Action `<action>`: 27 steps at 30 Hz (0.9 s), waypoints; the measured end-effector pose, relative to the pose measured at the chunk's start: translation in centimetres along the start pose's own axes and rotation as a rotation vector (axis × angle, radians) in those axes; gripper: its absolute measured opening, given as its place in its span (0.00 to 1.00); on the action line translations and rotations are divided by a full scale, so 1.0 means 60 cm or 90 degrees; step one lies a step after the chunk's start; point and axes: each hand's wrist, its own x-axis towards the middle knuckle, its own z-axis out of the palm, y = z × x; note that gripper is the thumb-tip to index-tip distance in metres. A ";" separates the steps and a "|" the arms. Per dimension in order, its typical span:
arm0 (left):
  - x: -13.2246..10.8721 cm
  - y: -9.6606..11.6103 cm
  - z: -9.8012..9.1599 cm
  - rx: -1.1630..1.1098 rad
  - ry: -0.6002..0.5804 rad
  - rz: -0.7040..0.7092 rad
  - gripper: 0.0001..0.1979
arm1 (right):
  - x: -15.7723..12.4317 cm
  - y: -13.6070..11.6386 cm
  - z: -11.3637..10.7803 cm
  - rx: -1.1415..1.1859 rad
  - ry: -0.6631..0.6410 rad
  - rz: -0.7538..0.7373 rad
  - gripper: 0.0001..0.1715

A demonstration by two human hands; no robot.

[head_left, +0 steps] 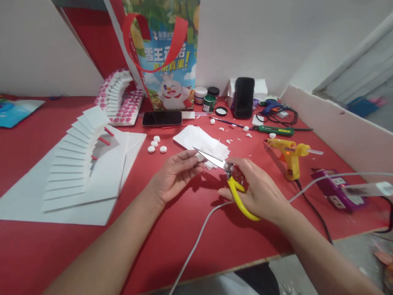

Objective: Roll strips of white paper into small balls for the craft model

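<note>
Between the thumb and fingers of my left hand [176, 174] is a small white piece [199, 157], partly hidden by the blade across it. My right hand [258, 188] grips yellow-handled scissors [238, 196], whose blades point left and lie against that piece. Behind the blades sits a pile of white sheets [196, 138]. Several small white round pieces [154, 144] lie left of the pile. White scraps [229, 141] are scattered to its right.
A white stepped model [69, 164] stands on white boards at left. On the right are a yellow glue gun [290, 153], a purple power strip [334, 190] and a green-handled tool [273, 130]. Paint jars [209, 103], phones [162, 118] and a printed bag [172, 61] stand behind. A white cable [196, 246] crosses the front.
</note>
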 end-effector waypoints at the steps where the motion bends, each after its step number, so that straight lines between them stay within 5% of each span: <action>1: 0.000 -0.001 0.000 0.004 -0.009 0.004 0.10 | 0.000 -0.001 0.001 -0.010 -0.003 -0.001 0.32; 27: -0.003 -0.010 0.005 0.103 0.007 0.065 0.10 | -0.008 -0.009 0.027 -0.081 0.035 -0.026 0.30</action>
